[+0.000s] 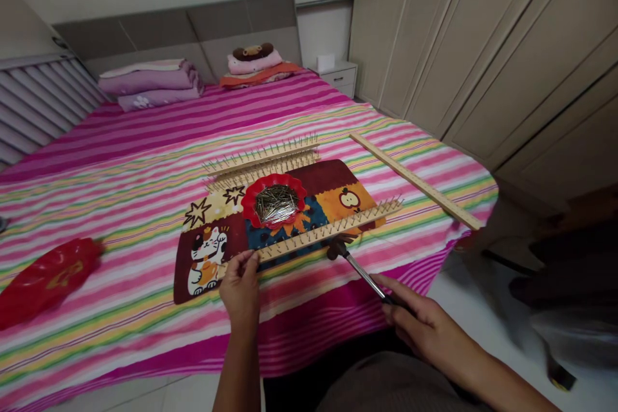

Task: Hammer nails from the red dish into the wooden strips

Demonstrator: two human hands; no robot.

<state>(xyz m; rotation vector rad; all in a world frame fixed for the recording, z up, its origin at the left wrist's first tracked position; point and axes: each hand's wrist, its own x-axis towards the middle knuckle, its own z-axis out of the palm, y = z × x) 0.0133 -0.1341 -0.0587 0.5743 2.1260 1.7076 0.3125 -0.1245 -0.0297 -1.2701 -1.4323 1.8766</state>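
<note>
Left hand [240, 283] pinches long nail-studded wooden strip [313, 236]; right hand [418, 322] grips black-handled metal hammer [363, 275]. Red scalloped bowl [248, 203] beyond left hand.

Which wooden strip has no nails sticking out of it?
The rightmost strip, lying apart from the patterned mat; the other strips all bristle with them.

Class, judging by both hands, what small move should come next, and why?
Probably, the right hand should move the hammer leftward: its head is beside the nail-studded strip, well right of where the left hand pinches near one end.
</note>
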